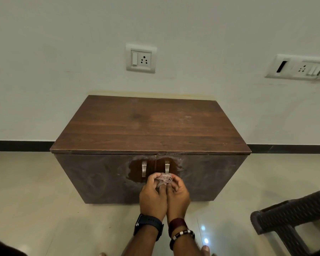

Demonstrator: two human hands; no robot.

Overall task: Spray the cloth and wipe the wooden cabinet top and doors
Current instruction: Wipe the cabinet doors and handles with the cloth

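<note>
Between both hands [163, 194]: bunched pinkish cloth [163, 178]

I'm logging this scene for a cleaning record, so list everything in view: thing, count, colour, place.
cabinet: 1, dark brown wood, against the wall, centre
door handles: 2, silver, at the middle seam of the doors
wet patch: 1, darker brown, around the handles
cloth: 1, pinkish, bunched in both hands by the right handle
wall sockets: 2 plates, white, above cabinet and far right
chair: 1, dark woven, lower right
left hand: 1, black watch on wrist
right hand: 1, bracelets on wrist
</note>
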